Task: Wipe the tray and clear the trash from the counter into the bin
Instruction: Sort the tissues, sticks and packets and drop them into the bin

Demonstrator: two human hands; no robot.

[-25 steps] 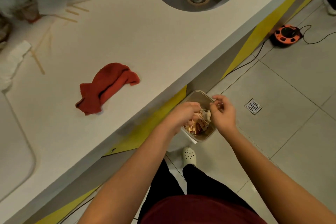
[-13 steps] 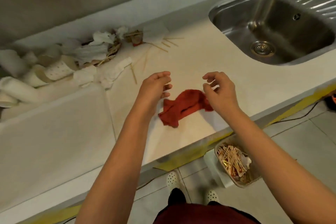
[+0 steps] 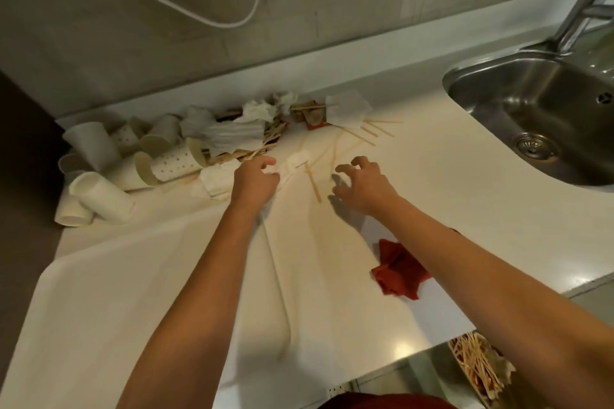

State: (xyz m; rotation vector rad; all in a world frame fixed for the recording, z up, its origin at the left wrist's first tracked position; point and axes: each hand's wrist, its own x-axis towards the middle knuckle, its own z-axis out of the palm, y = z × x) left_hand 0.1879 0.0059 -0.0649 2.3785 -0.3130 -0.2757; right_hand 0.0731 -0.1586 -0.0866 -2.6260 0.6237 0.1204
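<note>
Trash [image 3: 212,139] sits in a heap at the back of the counter [image 3: 448,176], up by the wall, so we must reach far with both arms. Cups [image 3: 99,196] lie tipped over on the heap's left side, with napkins [image 3: 232,136] and sticks [image 3: 314,181] mixed in. Our left hand [image 3: 257,181] is at a napkin at the near edge of the heap; its fingers curl, but we cannot tell if they grip it. Our right hand [image 3: 363,186] hangs just above the counter beside a loose stick, fingers bent like a claw, holding nothing. The tray [image 3: 99,309] lies under our left arm. The red cloth [image 3: 397,271] waits under our right arm, near for wiping. The bin [image 3: 478,368] stands on the floor below the counter edge, with sticks in it, so we think it is handy for dropping trash.
</note>
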